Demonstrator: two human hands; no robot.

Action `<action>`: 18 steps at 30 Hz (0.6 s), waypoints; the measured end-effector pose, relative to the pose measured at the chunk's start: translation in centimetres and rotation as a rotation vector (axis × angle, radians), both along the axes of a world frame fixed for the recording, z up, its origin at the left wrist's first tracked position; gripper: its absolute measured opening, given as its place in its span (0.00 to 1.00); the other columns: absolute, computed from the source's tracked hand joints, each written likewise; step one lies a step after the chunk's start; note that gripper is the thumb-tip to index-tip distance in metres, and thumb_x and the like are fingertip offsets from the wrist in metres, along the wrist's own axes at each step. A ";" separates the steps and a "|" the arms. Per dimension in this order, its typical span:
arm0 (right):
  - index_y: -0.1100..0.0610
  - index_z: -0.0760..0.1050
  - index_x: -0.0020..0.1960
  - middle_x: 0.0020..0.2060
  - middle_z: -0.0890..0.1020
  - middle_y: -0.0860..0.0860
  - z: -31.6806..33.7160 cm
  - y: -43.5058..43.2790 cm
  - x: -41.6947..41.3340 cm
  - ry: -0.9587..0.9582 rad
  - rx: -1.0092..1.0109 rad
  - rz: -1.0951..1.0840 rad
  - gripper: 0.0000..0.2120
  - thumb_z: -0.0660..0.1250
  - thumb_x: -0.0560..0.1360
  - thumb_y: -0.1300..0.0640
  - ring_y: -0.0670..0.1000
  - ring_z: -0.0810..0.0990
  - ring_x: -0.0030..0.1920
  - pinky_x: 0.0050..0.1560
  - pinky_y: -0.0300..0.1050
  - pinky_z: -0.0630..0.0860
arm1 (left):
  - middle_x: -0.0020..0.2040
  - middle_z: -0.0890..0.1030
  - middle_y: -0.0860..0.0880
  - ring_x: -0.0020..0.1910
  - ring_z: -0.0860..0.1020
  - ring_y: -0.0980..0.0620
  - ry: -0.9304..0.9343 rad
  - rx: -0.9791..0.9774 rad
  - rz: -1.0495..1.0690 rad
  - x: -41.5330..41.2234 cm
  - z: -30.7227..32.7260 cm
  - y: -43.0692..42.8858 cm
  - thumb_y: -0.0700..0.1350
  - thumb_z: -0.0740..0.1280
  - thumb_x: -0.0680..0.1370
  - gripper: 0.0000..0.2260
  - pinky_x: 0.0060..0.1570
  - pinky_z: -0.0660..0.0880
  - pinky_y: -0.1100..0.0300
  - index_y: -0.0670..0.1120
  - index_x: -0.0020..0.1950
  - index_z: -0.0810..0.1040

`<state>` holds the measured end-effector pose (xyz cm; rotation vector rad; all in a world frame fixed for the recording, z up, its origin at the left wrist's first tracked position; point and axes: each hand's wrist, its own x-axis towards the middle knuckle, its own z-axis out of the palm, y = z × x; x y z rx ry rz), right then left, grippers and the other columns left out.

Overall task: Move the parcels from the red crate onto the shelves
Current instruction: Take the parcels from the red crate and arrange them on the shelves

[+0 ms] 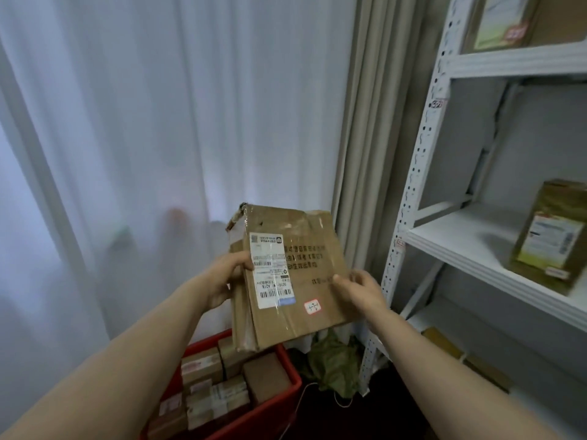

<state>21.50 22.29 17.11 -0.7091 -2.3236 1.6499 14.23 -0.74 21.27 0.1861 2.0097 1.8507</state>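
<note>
I hold a flat brown cardboard parcel (295,281) upright in the air above the red crate (286,404). It carries a white shipping label and a small red-edged sticker. My left hand (227,274) grips its left edge, thumb on the label. My right hand (359,289) touches its right edge with fingers loosely spread. The crate below holds several small brown parcels (219,382). The white metal shelves (476,246) stand to the right of the parcel.
One green-brown box (549,236) stands on the middle shelf, another (505,20) on the top shelf, and flat parcels (444,344) lie on the lowest one. White and beige curtains hang behind. A crumpled green bag (333,363) lies on the floor by the shelf post.
</note>
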 end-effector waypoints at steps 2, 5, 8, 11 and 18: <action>0.58 0.64 0.72 0.64 0.74 0.54 0.3 0.9 0.0 -0.048 -0.048 -0.026 0.30 0.68 0.75 0.47 0.55 0.75 0.60 0.60 0.50 0.73 | 0.31 0.82 0.50 0.38 0.77 0.51 -0.017 0.012 -0.044 -0.4 0.5 0.0 0.40 0.61 0.72 0.08 0.42 0.72 0.58 0.45 0.47 0.78; 0.57 0.64 0.71 0.54 0.76 0.52 0.8 1.5 0.2 -0.081 -0.119 -0.057 0.30 0.70 0.74 0.48 0.53 0.75 0.52 0.51 0.49 0.73 | 0.33 0.82 0.49 0.31 0.79 0.55 0.006 0.018 -0.124 -0.8 1.2 0.1 0.44 0.62 0.62 0.18 0.34 0.72 0.61 0.45 0.50 0.78; 0.58 0.68 0.66 0.45 0.76 0.49 1.2 1.6 0.3 -0.068 -0.171 -0.099 0.24 0.71 0.74 0.52 0.50 0.75 0.45 0.42 0.45 0.72 | 0.33 0.82 0.50 0.31 0.80 0.56 0.019 0.050 -0.149 -1.6 1.4 0.2 0.45 0.61 0.60 0.20 0.34 0.72 0.62 0.45 0.50 0.78; 0.58 0.71 0.62 0.44 0.78 0.50 1.6 1.6 0.1 -0.026 -0.181 -0.142 0.18 0.70 0.74 0.55 0.49 0.76 0.43 0.36 0.44 0.71 | 0.33 0.83 0.50 0.33 0.81 0.55 0.033 0.083 -0.159 -2.5 1.6 0.1 0.45 0.61 0.60 0.19 0.40 0.71 0.60 0.45 0.50 0.78; 0.59 0.76 0.60 0.52 0.81 0.55 1.9 1.3 -0.7 0.129 -0.203 -0.299 0.13 0.67 0.76 0.62 0.53 0.78 0.49 0.50 0.49 0.76 | 0.50 0.81 0.40 0.52 0.77 0.41 0.024 0.082 -0.102 -5.0 1.2 0.1 0.42 0.60 0.58 0.24 0.45 0.71 0.55 0.43 0.53 0.77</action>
